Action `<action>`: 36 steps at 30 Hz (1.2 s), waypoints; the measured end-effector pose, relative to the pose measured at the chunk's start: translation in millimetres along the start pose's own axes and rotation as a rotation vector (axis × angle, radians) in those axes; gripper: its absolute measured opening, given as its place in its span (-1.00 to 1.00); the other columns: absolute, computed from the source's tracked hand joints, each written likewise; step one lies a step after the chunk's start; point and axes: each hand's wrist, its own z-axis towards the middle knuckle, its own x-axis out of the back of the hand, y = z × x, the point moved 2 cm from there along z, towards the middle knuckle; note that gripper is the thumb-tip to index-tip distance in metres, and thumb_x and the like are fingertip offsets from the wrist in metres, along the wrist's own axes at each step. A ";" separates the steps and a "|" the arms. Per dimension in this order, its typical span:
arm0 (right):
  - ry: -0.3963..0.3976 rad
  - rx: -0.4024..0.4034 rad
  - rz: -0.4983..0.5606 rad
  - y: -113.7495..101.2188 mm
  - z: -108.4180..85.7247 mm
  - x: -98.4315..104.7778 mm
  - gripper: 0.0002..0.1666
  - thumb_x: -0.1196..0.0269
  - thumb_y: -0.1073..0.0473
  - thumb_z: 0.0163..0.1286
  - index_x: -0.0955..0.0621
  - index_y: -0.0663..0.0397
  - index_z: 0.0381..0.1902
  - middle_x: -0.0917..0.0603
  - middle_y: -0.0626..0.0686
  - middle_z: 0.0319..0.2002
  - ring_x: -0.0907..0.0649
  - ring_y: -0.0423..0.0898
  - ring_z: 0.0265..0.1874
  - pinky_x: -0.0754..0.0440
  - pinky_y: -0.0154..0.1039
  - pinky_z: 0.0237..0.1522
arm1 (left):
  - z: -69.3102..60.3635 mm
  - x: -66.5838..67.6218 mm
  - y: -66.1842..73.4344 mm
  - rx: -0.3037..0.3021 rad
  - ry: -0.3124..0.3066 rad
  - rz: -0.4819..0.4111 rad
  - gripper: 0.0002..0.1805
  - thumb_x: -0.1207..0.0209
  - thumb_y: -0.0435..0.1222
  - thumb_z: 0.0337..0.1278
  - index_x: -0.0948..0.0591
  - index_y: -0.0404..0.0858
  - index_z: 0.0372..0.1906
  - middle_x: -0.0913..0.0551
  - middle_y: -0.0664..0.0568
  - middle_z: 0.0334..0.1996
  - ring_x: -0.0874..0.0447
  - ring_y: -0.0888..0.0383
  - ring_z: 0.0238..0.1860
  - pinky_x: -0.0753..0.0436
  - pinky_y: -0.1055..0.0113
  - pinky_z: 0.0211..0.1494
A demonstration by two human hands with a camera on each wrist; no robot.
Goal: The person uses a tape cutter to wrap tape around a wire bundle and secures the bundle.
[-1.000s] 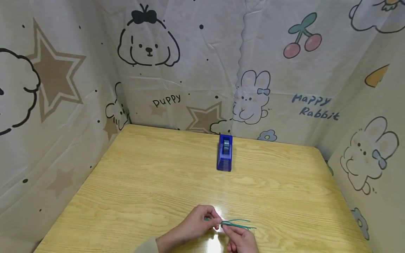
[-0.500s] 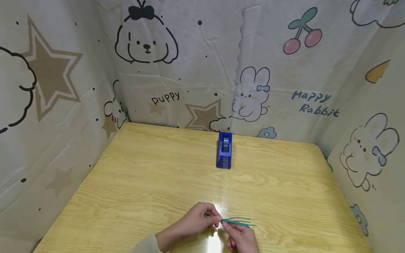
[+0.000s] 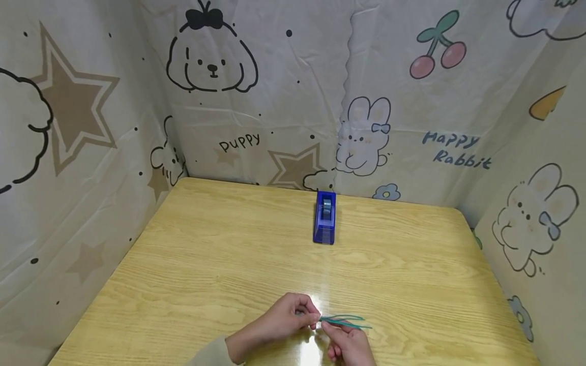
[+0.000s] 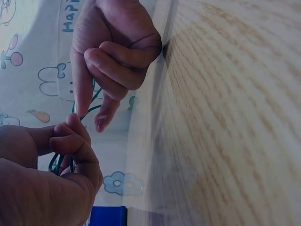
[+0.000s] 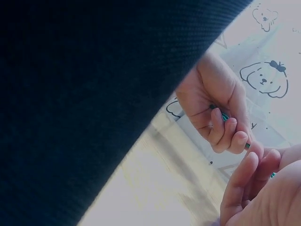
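Note:
Thin green cords [image 3: 344, 321] run sideways between the two hands, their loose ends spreading to the right in the head view. My left hand [image 3: 293, 319] pinches them between thumb and fingers; in the left wrist view, loops of green cord [image 4: 57, 162] show inside its curled fingers. Close beside it, my right hand [image 3: 349, 344] pinches the same cords near the left fingertips. Seen from the right wrist, the left hand [image 5: 218, 108] has its fingers curled round the green bundle [image 5: 225, 116], and the fingertips of both hands nearly meet.
A blue tape dispenser [image 3: 324, 218] stands at the back of the wooden table [image 3: 220, 244], beyond the hands. Patterned cloth [image 3: 274, 76] hangs behind the table and on both sides. Dark fabric [image 5: 84, 84] covers much of the right wrist view.
The head view has tilted slightly since the first frame. Both hands keep nearly the same place and grip; the loose cord ends have shifted a little.

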 end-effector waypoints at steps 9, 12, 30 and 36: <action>-0.027 0.001 0.048 2.3 0.3 0.1 -0.94 -0.34 0.18 0.42 -0.74 0.00 -0.27 -0.37 -0.24 -0.82 -0.51 -0.35 -0.77 -0.47 -0.45 -0.59 | -1.5 -0.7 -0.2 0.009 -0.006 -0.037 -0.88 -0.28 -0.41 0.33 -0.67 -0.45 -0.26 -0.73 -0.06 -0.43 -0.54 0.22 -0.44 -0.48 0.52 -0.37; -0.029 0.008 0.052 2.8 0.2 0.3 -0.95 -0.35 0.16 0.41 -0.74 -0.04 -0.28 -0.37 -0.24 -0.82 -0.51 -0.35 -0.77 -0.47 -0.45 -0.59 | -1.7 -0.6 0.3 0.012 -0.009 -0.039 -0.88 -0.27 -0.41 0.33 -0.67 -0.45 -0.25 -0.72 -0.06 -0.43 -0.54 0.22 -0.44 -0.48 0.53 -0.37; -0.082 -0.010 0.104 1.9 -0.9 1.3 -0.92 -0.36 0.15 0.41 -0.77 -0.14 -0.19 -0.39 -0.24 -0.81 -0.52 -0.38 -0.78 -0.43 -0.51 -0.65 | -0.8 -0.8 0.8 0.034 -0.001 -0.034 -0.89 -0.28 -0.39 0.34 -0.68 -0.42 -0.25 -0.73 -0.04 -0.42 -0.55 0.21 -0.43 -0.49 0.52 -0.37; -0.067 -0.025 0.103 1.4 -1.0 1.6 -0.91 -0.37 0.15 0.39 -0.74 -0.06 -0.16 -0.37 -0.24 -0.80 -0.52 -0.37 -0.78 -0.44 -0.50 -0.64 | -0.3 -1.1 -0.3 0.033 0.010 -0.031 -0.89 -0.28 -0.40 0.34 -0.69 -0.41 -0.24 -0.74 -0.07 -0.41 -0.54 0.22 -0.44 -0.47 0.53 -0.40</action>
